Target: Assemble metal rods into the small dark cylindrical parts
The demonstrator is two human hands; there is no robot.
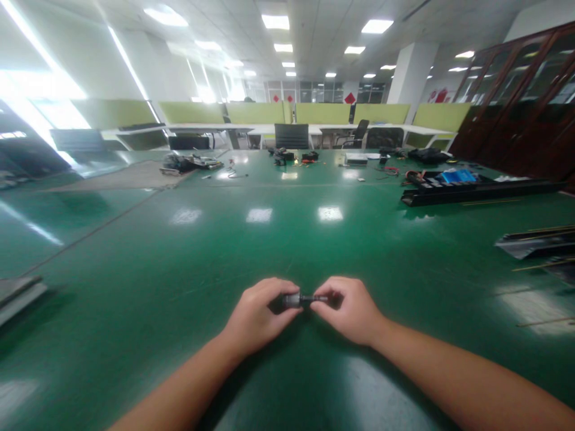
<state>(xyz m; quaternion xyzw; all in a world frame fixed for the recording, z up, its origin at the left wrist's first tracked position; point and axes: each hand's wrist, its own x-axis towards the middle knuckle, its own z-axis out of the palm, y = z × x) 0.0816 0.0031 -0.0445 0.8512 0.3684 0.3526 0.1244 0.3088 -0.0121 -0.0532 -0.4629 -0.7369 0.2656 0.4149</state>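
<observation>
Both of my hands meet low over the green table (179,251), just in front of me. My left hand (256,314) is closed around the thicker grey end of a small dark cylindrical part (293,300). My right hand (350,308) pinches the thin black end of that same part, at its right side. The part lies level between the two hands, close to the table surface. I cannot make out what the part is.
Long black rails with a blue item (467,187) lie at the right. More dark strips (536,242) sit at the right edge. Small tools and parts (193,161) are scattered at the far side. A grey object (18,293) lies at the left edge. Office chairs (291,136) stand beyond.
</observation>
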